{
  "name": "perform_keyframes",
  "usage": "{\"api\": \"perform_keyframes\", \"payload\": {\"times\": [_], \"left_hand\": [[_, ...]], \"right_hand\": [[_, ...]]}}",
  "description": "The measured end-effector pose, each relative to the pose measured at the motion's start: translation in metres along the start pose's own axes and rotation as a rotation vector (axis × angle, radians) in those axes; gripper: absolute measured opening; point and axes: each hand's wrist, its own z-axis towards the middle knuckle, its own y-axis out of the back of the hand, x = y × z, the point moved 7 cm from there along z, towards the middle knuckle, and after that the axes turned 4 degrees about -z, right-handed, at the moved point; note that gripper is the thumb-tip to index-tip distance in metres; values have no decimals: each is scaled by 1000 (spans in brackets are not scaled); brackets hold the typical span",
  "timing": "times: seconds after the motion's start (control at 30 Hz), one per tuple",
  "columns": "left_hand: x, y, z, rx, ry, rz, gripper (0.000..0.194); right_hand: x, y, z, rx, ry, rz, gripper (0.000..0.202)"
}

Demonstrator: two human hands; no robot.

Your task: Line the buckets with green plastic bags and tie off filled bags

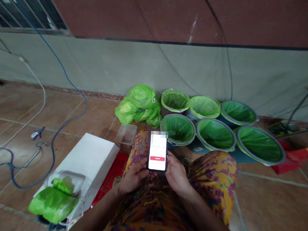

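A smartphone is held upright between both hands above my lap, its screen lit white with a red bar across it. My left hand grips the phone's left edge, fingers curled behind it. On the other edge, my right hand is closed around the phone's lower right side. Part of the screen's top is blurred out. Patterned yellow and purple trousers cover my knees on either side of the phone.
Several bins lined with green bags stand along the wall, beside filled green bags. At left are a white box, a roll of green bags, a red basket, a clear tub and a blue cable.
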Motion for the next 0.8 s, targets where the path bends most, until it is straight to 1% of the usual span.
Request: {"api": "perform_keyframes", "payload": {"times": [0.23,0.33,0.43,0.57,0.73,0.8], "left_hand": [[4,1,1,0,30,-42,40],[2,0,1,-5,14,-59,40],[0,-2,1,16,0,-68,39],[0,-2,1,33,-13,-68,37],[3,1,2,32,6,-69,40],[3,2,2,33,16,-62,41]], "right_hand": [[3,-4,-3,20,-10,10,22],[1,-2,-2,1,-18,9,23],[0,0,0,-15,-11,16,23],[0,-1,1,18,-2,8,23],[1,3,-1,-46,-10,30,27],[3,2,-1,-24,-11,28,29]]}}
